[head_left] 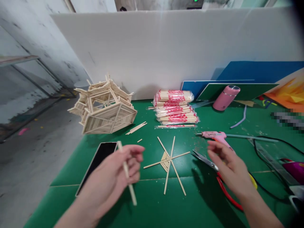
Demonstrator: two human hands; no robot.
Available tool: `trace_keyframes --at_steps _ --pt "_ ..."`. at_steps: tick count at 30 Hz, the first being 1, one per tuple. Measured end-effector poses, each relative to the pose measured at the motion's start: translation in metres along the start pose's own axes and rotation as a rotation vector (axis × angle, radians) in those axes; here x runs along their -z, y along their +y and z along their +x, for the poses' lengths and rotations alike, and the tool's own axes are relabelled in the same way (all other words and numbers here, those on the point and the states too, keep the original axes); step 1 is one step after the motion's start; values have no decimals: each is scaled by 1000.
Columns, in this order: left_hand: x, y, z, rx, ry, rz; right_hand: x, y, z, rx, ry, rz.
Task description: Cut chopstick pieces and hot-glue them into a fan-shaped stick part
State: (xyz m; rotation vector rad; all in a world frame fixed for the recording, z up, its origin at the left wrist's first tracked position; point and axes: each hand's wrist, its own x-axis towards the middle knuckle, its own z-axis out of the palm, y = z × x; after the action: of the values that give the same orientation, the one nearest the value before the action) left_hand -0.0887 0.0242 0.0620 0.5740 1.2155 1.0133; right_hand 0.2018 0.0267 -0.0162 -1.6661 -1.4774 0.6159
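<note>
My left hand [114, 177] holds a light wooden chopstick [128, 177] that slants across the palm, its fingers curled. Over the right side of the table, my right hand [228, 167] hovers with fingers loosely bent and apart, nothing visible in it. Beneath it lies a plier-like tool [207, 162] with silver jaws and red handles, partly hidden by the hand. Between both hands, crossed chopsticks [175, 172] form a star on the green table, with short stick pieces [164, 164] side by side at its centre. A pink glue gun [215, 135] lies just beyond my right hand.
A house-like stick model [109, 117] stands at the back left. Wrapped chopstick packets [177, 110] are piled at the back. A phone [101, 158] lies beside my left hand. A pink bottle [226, 98], loose sticks [136, 128] and a black cable [257, 155] are also around.
</note>
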Motion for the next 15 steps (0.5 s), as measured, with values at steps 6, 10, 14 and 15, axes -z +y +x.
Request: trace_keyframes --at_steps 6,10,14,15 --pt "-44 -44 7 161 -336 -205 -44 -56 -24 68 -374 447" --pt "-59 -69 7 276 -411 -55 -51 -66 -23 109 -453 494" --pt "-65 -92 4 264 -395 48 -51 -61 -29 82 -457 486" --pt "-64 -94 4 234 -373 51 -50 -58 -31 59 -459 492"
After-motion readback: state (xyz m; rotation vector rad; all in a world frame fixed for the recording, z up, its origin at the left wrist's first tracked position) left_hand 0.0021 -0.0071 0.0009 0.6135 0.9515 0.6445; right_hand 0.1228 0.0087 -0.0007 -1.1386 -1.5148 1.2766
